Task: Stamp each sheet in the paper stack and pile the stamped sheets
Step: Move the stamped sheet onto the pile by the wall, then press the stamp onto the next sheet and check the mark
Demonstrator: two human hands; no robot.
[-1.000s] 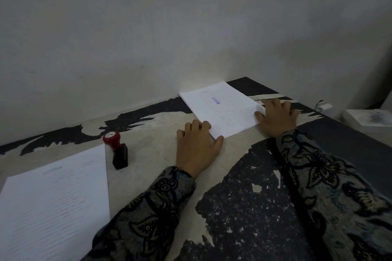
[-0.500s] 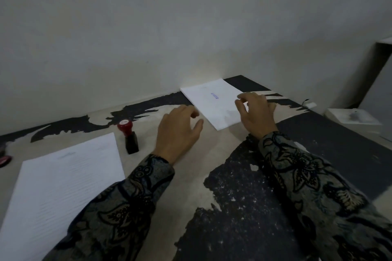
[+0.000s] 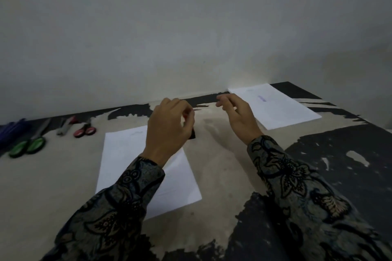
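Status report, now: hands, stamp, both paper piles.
Left hand curled over the stamp, grip unclear. Right hand open, holding nothing. Stamped pile far right; unstamped stack under left forearm. Nothing blocking.

Unstamped paper stack (image 3: 135, 154) lies flat at seven o'clock. Stamped pile (image 3: 275, 106), a purple mark on its top sheet, lies at two o'clock. Black stamp (image 3: 192, 133) stands between them, mostly hidden.

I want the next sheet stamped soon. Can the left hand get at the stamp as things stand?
Probably yes. The left hand hovers directly in front of the stamp, fingers curled and empty, hiding most of it. Nothing visible lies between them; the unstamped stack sits just beside.
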